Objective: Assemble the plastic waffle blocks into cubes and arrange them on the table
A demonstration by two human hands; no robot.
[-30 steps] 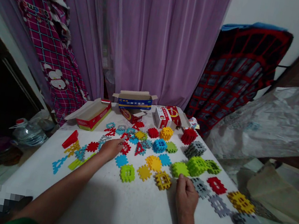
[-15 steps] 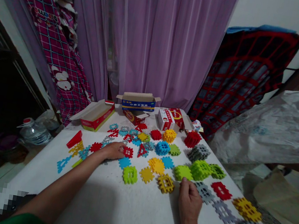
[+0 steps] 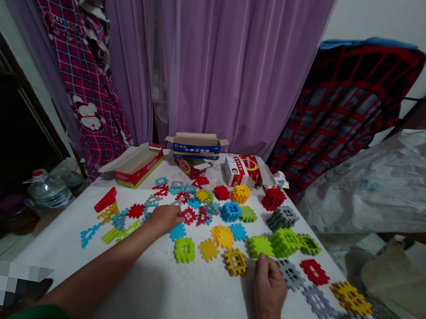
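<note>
My left hand [image 3: 163,219] reaches over the middle of the table, its fingers closed at the left edge of a red window-patterned interlocking tile [image 3: 188,215]. Just in front of that hand lies a blue tile [image 3: 178,231], and nearer me a light green window tile [image 3: 184,250]. My right hand [image 3: 270,281] rests on the table in a loose fist, and I see nothing in it. Its thumb side is close to a light green tile stack [image 3: 261,246]. A dark yellow window stack [image 3: 235,262] sits to its left, grey window tiles [image 3: 291,274] to its right.
Sorted stacks in several colours, such as a red stack [image 3: 273,198], stand at the right. Mixed pieces, including a red triangular one [image 3: 107,200], lie left. Open boxes, one blue [image 3: 196,149], one red and green [image 3: 140,166], line the back, before a purple curtain [image 3: 239,59].
My left hand has shifted slightly, and the red window tile at its fingertips has moved right and turned. More of the light green pieces by my left forearm shows. My right hand stays put.
</note>
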